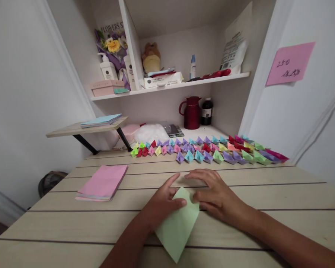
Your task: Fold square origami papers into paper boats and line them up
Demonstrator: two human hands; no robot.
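A light green sheet of paper (179, 227) lies slantwise near the front of the wooden table, one pointed corner toward me. My left hand (165, 201) grips its upper left side, the thumb across the top face and the forefinger stretched out beyond the edge. On the opposite side, my right hand (212, 190) closes its thumb and fingers on the upper right edge of the paper. The right fingertips are partly hidden behind the hand and sheet. Several rows of small folded paper boats (208, 157) in many colours stand beyond both hands.
A stack of pink paper (104, 182) lies at the left. A small raised shelf (64, 129) carries blue paper (101, 121). At the back stand a red jug (192, 112) and a dark bottle (207, 111). A pink note (290, 64) hangs on the right wall.
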